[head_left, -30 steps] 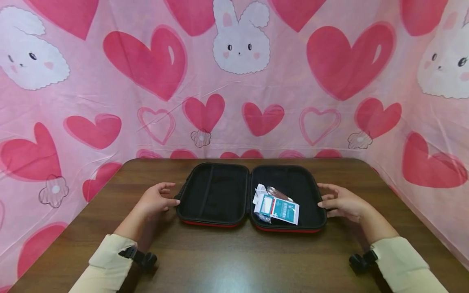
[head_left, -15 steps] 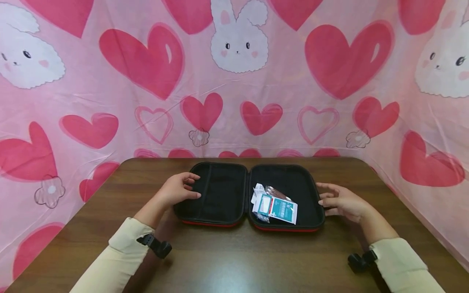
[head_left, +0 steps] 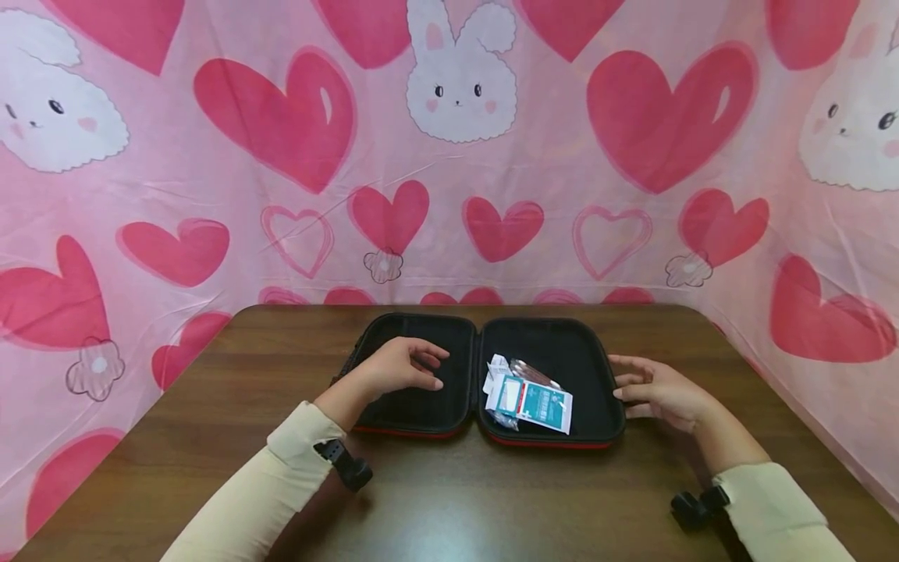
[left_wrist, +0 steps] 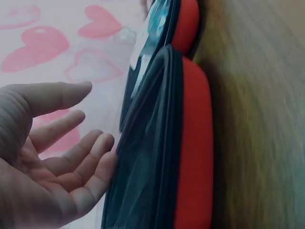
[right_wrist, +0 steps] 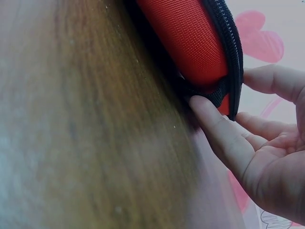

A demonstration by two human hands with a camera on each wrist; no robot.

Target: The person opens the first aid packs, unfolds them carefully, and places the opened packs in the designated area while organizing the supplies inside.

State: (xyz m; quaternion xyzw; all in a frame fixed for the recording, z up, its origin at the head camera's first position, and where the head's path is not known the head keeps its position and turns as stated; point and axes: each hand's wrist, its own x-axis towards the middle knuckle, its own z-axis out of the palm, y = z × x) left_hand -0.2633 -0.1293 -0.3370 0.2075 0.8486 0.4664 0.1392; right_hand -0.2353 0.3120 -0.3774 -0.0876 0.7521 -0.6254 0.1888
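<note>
A black-lined zip case (head_left: 548,336) with a red shell lies unfolded flat on the table. Loosely bent and holding nothing, my left hand (head_left: 396,367) is over its left half; the left wrist view shows the fingers (left_wrist: 97,167) overlapping that half's rim. At the case's right side is my right hand (head_left: 663,394). In the right wrist view its fingers (right_wrist: 214,124) straddle the zippered edge, one at the rim and one by a black strap (right_wrist: 221,93). A teal-and-white packet (head_left: 544,404) lies in the right half.
Beside the packet, the right half also holds a white folded piece (head_left: 497,367), a clear pouch of thin brown sticks (head_left: 537,371) and crinkled clear plastic (head_left: 504,420). The wooden table (head_left: 449,499) meets a pink heart-print cloth (head_left: 534,172) behind it.
My left hand has left the case's left edge and moved right across the left half. My right hand stays at the right edge; the case and its contents keep their places.
</note>
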